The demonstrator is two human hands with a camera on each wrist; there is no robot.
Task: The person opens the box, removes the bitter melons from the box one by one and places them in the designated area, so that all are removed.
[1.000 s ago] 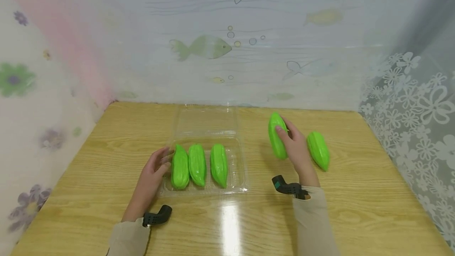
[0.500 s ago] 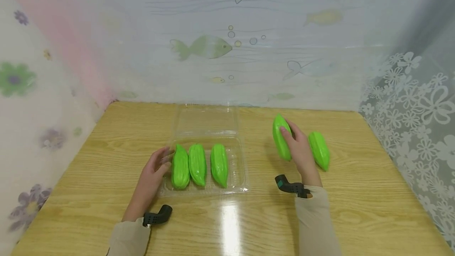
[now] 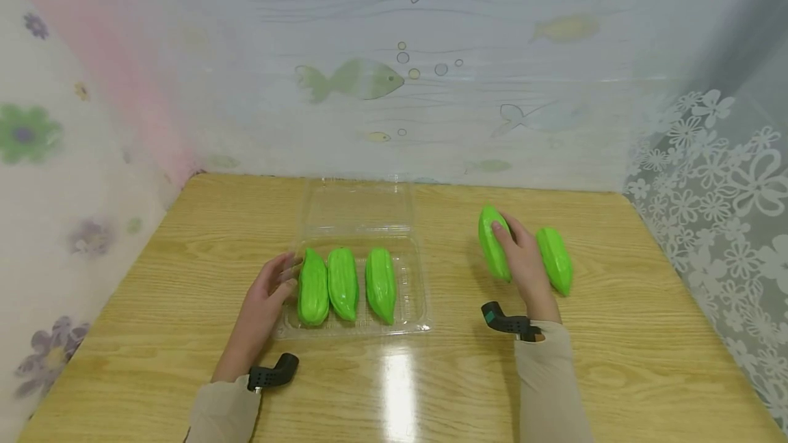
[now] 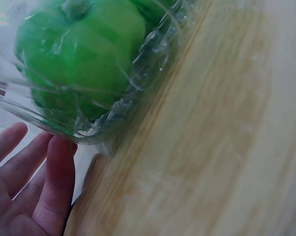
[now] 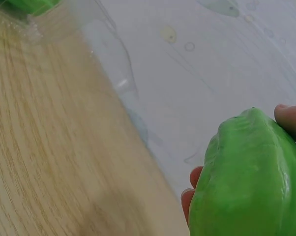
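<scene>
My right hand [image 3: 523,248] grips a glossy green ridged gourd [image 3: 492,245] above the table's right half, thumb on one side and fingers on the other; the right wrist view shows the same ridged gourd [image 5: 249,182] up close. A clear plastic clamshell box [image 3: 414,299] stands left of centre with its lid [image 3: 357,207] folded back. Inside lie three similar gourds side by side, with a gap between the middle gourd [image 3: 342,284] and the right one [image 3: 380,286]. My left hand [image 3: 267,292] is at the box's left side, fingers loosely extended, fingertips right at the rim.
Another green gourd [image 3: 555,260] lies on the wooden table [image 3: 634,320], just right of my right hand. A fish-patterned curtain [image 3: 455,122] borders the table's back edge. Flowered sheets hang at the left and right. Each wrist wears a black camera mount.
My right hand has moved slightly right and toward me with the gourd, nearer the loose one. The left hand and the box have stayed in place.
</scene>
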